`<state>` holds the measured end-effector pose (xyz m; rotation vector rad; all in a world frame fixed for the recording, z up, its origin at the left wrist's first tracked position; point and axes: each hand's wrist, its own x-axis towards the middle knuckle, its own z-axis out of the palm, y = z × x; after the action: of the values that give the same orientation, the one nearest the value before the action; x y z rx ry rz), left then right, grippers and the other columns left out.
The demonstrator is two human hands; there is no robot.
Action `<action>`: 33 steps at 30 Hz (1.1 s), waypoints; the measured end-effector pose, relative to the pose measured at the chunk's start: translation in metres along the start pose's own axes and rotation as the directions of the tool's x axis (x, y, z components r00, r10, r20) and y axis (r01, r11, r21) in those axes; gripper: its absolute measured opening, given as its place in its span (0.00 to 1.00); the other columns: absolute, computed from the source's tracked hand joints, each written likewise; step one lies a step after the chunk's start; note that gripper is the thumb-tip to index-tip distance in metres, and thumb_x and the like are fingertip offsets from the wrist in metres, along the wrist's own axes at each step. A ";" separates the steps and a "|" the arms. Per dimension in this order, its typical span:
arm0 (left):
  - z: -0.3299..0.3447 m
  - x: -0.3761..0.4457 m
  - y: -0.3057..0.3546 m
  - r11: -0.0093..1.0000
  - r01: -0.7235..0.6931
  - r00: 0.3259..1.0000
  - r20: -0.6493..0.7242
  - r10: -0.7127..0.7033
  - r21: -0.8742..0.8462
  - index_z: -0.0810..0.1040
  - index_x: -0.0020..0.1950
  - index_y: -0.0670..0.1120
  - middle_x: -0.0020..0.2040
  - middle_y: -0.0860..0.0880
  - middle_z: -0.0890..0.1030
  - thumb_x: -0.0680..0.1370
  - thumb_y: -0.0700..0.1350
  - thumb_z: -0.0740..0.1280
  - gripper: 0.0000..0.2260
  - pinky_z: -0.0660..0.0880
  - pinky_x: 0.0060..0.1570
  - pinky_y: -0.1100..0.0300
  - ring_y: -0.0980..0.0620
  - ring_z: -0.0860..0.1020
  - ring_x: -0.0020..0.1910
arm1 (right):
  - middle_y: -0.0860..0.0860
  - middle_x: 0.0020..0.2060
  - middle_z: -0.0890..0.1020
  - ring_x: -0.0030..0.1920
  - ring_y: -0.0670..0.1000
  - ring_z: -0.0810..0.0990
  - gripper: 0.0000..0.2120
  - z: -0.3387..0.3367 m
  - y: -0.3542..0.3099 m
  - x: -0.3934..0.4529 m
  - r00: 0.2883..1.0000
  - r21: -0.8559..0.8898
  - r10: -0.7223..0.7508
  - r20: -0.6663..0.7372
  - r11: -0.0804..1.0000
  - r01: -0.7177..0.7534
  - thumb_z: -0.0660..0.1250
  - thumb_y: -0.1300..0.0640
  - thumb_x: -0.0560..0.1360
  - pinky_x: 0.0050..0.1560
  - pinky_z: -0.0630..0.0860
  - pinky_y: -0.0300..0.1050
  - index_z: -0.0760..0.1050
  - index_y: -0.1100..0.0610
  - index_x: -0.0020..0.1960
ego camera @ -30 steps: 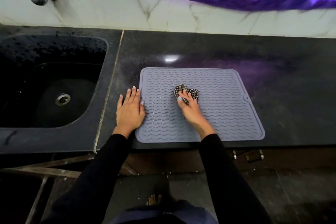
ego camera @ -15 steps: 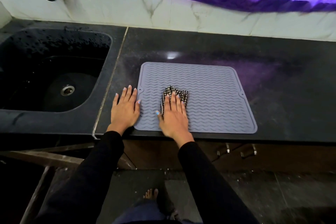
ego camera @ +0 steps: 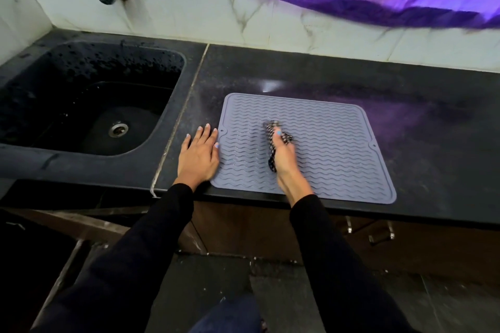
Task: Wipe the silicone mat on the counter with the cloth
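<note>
The grey, wave-ribbed rectangular silicone mat [ego camera: 324,143] lies flat on the black stone counter [ego camera: 405,105], its near edge along the counter's front. The right hand [ego camera: 282,155] rests on the mat's middle, fingers curled round a black-and-white checked cloth [ego camera: 271,130]; the cloth pokes out beyond the fingertips and trails under the palm, though blur makes the exact grip hard to read. The left hand [ego camera: 198,155] lies flat with fingers straight and close together, on the counter just beside the mat's left edge, its thumb touching that edge. Further left of those fingers sits the black sink [ego camera: 35,127].
</note>
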<state>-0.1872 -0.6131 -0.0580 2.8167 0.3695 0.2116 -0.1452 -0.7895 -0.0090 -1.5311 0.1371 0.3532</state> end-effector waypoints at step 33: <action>-0.007 0.000 -0.008 0.851 0.061 0.967 -0.179 -0.179 -0.522 0.68 0.70 0.44 0.66 0.42 0.75 0.80 0.39 0.53 0.18 0.62 0.67 0.59 0.46 0.71 0.67 | 0.51 0.76 0.50 0.76 0.50 0.47 0.27 0.052 0.021 -0.033 0.890 -0.734 -0.192 0.413 0.508 0.450 0.49 0.46 0.81 0.75 0.44 0.49 0.49 0.56 0.76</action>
<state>-0.1906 -0.6034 -0.0536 2.2357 0.4595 0.5180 -0.1898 -0.7425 -0.0167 -2.3658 -0.6506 0.3383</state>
